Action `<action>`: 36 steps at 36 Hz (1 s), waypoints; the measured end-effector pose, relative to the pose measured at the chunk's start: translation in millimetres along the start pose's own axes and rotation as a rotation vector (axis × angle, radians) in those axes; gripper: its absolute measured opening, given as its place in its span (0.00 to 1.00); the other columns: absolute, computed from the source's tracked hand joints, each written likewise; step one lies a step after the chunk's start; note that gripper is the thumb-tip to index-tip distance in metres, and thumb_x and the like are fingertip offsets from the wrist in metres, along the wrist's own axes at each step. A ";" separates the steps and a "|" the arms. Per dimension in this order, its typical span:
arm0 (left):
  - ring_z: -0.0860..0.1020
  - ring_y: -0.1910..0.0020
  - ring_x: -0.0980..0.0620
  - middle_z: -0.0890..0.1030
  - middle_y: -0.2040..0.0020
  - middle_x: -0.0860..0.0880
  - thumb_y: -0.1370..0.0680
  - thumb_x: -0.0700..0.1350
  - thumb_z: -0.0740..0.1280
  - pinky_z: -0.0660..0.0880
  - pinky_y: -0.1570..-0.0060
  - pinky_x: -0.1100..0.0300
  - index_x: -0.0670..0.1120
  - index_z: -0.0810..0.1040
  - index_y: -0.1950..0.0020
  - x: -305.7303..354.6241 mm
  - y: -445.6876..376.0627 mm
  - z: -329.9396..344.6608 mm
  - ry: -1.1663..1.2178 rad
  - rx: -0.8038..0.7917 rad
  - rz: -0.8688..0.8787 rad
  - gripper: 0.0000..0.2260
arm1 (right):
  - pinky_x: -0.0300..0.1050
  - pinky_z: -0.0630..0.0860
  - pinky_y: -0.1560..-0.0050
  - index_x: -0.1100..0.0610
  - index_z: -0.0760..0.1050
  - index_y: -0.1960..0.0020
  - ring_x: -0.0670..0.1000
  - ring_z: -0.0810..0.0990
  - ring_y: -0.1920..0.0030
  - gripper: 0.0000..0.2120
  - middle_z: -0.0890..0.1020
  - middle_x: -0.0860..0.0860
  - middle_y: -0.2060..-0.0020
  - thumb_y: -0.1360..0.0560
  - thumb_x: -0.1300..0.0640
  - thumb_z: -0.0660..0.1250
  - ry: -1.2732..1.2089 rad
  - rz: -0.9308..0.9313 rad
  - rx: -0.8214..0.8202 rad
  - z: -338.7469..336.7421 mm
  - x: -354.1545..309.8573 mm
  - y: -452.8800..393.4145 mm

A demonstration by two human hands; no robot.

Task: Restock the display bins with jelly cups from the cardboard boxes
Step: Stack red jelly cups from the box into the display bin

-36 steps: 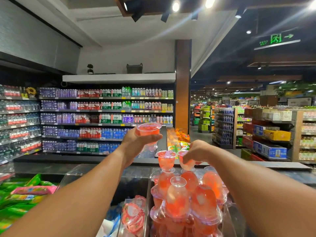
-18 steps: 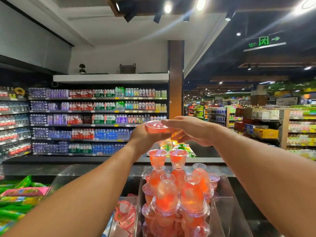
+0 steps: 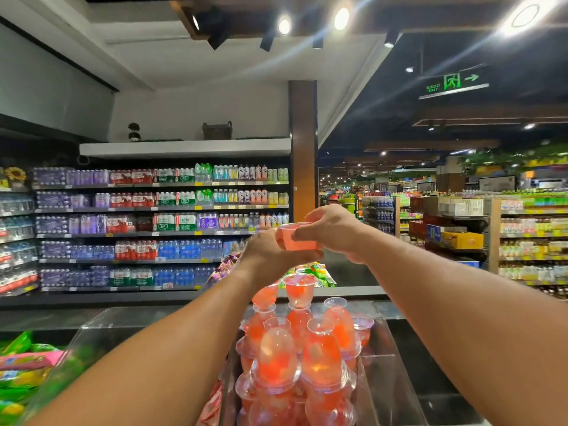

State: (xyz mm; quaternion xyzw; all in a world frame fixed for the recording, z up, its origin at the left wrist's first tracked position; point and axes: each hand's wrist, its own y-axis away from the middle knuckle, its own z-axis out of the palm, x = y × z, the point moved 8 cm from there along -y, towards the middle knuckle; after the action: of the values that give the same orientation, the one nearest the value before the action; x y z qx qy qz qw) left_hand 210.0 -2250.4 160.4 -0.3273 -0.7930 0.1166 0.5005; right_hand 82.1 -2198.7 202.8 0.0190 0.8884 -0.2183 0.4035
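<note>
1. Since half a second earlier, the right hand (image 3: 333, 232) had closed onto the pink jelly cup (image 3: 296, 239) that the left hand (image 3: 273, 256) gripped.
2. Both held it above the stacked jelly cups (image 3: 295, 348) in the clear display bin (image 3: 378, 364).
3. Drink shelves (image 3: 159, 226) stood behind.

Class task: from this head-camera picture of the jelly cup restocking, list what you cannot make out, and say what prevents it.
- Held jelly cup: lower body hidden by the left hand and right hand, head view.
- Display bin: bottom cut off by the lower edge.
- Green packets: motion blurred.
- Shelf price tags: too small.
- Cardboard boxes: none identifiable.
</note>
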 end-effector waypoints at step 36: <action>0.80 0.56 0.54 0.83 0.57 0.54 0.26 0.63 0.73 0.76 0.56 0.57 0.51 0.81 0.54 -104.4 61.9 -94.2 -0.364 0.293 -0.277 0.16 | 0.38 0.65 0.73 0.60 0.77 0.56 0.48 0.74 0.68 0.12 0.77 0.52 0.67 0.30 0.54 0.76 0.273 0.342 0.008 20.9 136.8 -7.4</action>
State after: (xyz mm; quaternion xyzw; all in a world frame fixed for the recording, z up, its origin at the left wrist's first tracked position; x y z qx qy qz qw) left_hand 346.5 -2283.2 98.2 -0.1132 -0.8818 0.2176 0.4028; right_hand 3.2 -2233.3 94.2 0.2004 0.9177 -0.1456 0.3106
